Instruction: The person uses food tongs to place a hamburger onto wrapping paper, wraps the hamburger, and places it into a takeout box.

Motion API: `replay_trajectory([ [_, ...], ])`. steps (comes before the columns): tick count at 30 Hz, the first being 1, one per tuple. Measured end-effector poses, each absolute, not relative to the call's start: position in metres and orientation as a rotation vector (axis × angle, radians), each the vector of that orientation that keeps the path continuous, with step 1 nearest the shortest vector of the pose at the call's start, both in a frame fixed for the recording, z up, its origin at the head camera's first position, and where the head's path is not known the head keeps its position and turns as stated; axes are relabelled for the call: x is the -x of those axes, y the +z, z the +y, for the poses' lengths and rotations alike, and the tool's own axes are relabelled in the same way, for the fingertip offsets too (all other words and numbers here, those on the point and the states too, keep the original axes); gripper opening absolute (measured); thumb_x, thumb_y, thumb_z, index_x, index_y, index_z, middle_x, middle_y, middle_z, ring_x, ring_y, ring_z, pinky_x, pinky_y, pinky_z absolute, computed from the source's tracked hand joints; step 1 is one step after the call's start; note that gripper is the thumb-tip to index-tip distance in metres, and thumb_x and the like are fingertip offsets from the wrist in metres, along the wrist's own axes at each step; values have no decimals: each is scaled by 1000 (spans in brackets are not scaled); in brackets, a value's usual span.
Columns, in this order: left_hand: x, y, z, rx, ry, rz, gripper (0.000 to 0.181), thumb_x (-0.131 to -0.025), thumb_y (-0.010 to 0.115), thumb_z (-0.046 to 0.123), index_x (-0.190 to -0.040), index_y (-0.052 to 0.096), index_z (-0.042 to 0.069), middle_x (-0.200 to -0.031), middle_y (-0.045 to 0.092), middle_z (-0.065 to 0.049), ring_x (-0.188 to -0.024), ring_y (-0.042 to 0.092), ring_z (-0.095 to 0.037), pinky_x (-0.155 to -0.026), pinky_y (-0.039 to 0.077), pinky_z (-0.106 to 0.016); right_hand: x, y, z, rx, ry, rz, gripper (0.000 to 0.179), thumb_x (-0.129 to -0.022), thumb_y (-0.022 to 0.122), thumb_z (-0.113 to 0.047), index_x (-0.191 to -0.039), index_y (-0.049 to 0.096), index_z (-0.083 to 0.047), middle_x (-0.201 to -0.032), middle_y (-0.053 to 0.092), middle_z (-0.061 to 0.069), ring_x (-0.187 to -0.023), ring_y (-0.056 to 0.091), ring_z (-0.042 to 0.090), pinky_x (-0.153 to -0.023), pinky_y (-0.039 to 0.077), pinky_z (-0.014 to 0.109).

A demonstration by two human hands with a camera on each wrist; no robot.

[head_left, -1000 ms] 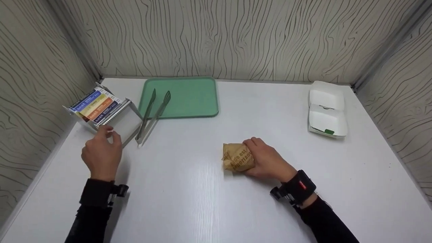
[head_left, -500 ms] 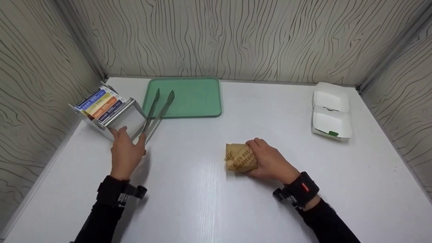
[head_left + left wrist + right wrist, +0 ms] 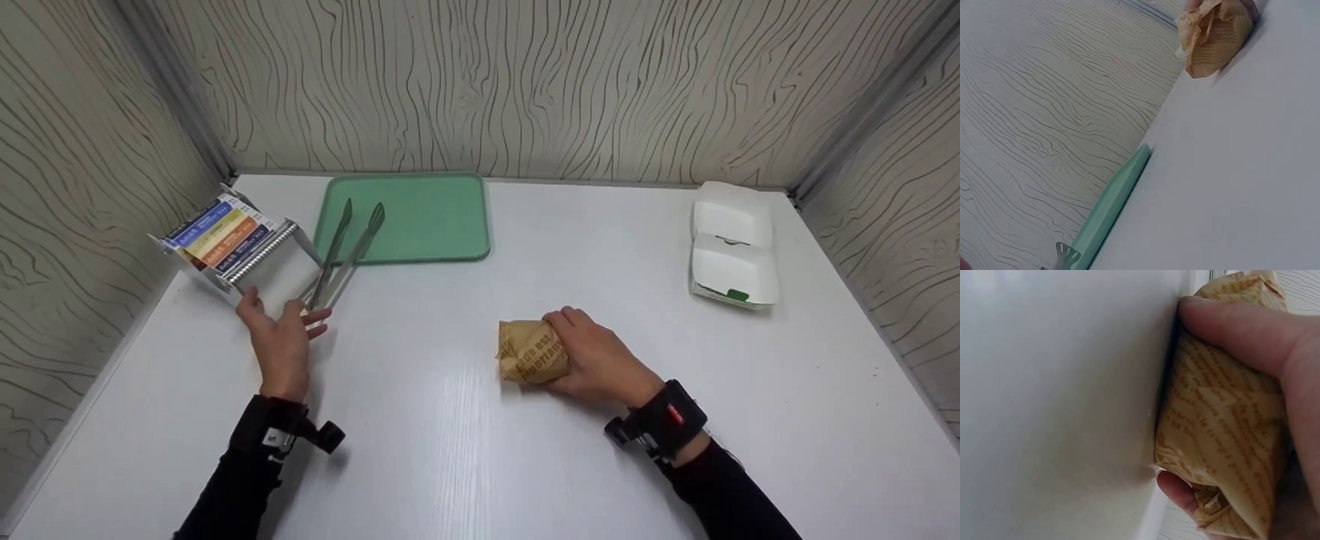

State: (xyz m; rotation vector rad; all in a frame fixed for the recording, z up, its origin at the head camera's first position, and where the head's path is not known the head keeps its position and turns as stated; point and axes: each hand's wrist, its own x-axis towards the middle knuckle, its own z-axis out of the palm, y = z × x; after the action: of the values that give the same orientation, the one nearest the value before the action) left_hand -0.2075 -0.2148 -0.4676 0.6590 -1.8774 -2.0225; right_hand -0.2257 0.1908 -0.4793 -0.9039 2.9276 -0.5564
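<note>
Paper-wrapped packet (image 3: 534, 351) sits on the white table (image 3: 427, 465) in the head view, its right side gripped by the right hand (image 3: 596, 356). The left hand (image 3: 281, 341), fingers spread, is beside the label dispenser (image 3: 225, 236) and the near end of the tongs (image 3: 365, 240); I cannot tell whether it touches either. A careless sweep there could knock the tongs off the tray (image 3: 442, 225) edge or push the dispenser askew. Count: two hands, one packet, one dispenser, one pair of tongs, one tray, one open carton (image 3: 731, 270).

The left wrist view shows one packet, its loose folds likely to open if tugged; one tray, one clear tong tip.

In the right wrist view, thumb and finger clasp one packet from opposite sides; too hard a squeeze could crush or tear its paper.
</note>
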Motion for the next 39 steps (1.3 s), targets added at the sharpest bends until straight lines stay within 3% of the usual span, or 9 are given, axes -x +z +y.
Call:
replay_trajectory([
  [8, 201, -478, -203, -657, -1769, -2087, 75, -104, 43, 16, -168, 2, 19, -175, -7, -1, -108, 73, -21, -75, 58, -21, 225, -483, 191, 897, -606, 2898, 82, -69, 96, -39, -132, 53, -9, -111, 57, 3, -97, 54, 17, -82, 54, 39],
  [10, 202, -479, -202, -649, -1744, -2085, 74, -104, 44, 15, -167, 6, 18, -175, 1, -7, -108, 73, -26, -74, 58, -23, 225, -482, 191, 902, -597, 2907, 82, -69, 96, -40, -132, 53, -9, -110, 57, 3, -97, 54, 17, -81, 54, 39],
  [13, 205, -480, -203, -670, -1762, -2057, 70, -104, 45, 15, -165, 11, 18, -164, 32, -18, -106, 72, -30, -76, 56, -24, 226, -482, 192, 899, -582, 2919, 83, -68, 96, -39, -132, 53, -9, -110, 56, 3, -97, 54, 17, -82, 55, 40],
  [15, 206, -481, -204, -686, -1799, -2033, 69, -104, 46, 14, -164, 13, 19, -157, 41, -19, -104, 72, -28, -78, 55, -25, 226, -481, 192, 896, -572, 2921, 84, -67, 97, -37, -133, 53, -8, -110, 56, 4, -97, 54, 18, -82, 55, 40],
  [20, 207, -480, -208, -679, -1857, -2035, 73, -103, 47, 11, -165, 8, 19, -171, 18, -8, -89, 73, -13, -77, 55, -23, 227, -481, 192, 907, -560, 2925, 85, -67, 96, -35, -134, 52, -7, -112, 57, 6, -99, 56, 20, -84, 56, 42],
  [23, 209, -480, -214, -665, -1809, -2092, 77, -102, 48, 10, -166, 7, 16, -170, 23, -6, -78, 71, -7, -72, 55, -21, 227, -481, 193, 915, -564, 2929, 84, -68, 96, -37, -133, 53, -7, -110, 57, 6, -97, 56, 19, -83, 56, 41],
  [28, 208, -481, -224, -664, -1632, -2220, 72, -104, 47, 18, -166, 10, 12, -131, 68, -10, -62, 68, -9, -60, 47, -23, 228, -480, 192, 904, -581, 2925, 83, -68, 96, -38, -132, 53, -8, -108, 56, 4, -95, 54, 18, -82, 55, 40],
  [32, 202, -484, -226, -678, -1639, -2203, 73, -106, 41, 19, -167, 3, 11, -104, 79, -5, -58, 68, -21, -55, 44, -26, 229, -481, 191, 907, -583, 2914, 83, -68, 96, -39, -132, 53, -9, -109, 56, 4, -96, 54, 18, -82, 55, 40],
  [39, 200, -483, -214, -723, -2028, -2002, 79, -108, 39, 25, -164, -17, 24, -126, 75, 1, -63, 71, -23, -67, 56, -31, 228, -481, 193, 911, -589, 2918, 83, -66, 97, -37, -130, 53, -8, -108, 56, 3, -95, 54, 17, -81, 55, 40],
])
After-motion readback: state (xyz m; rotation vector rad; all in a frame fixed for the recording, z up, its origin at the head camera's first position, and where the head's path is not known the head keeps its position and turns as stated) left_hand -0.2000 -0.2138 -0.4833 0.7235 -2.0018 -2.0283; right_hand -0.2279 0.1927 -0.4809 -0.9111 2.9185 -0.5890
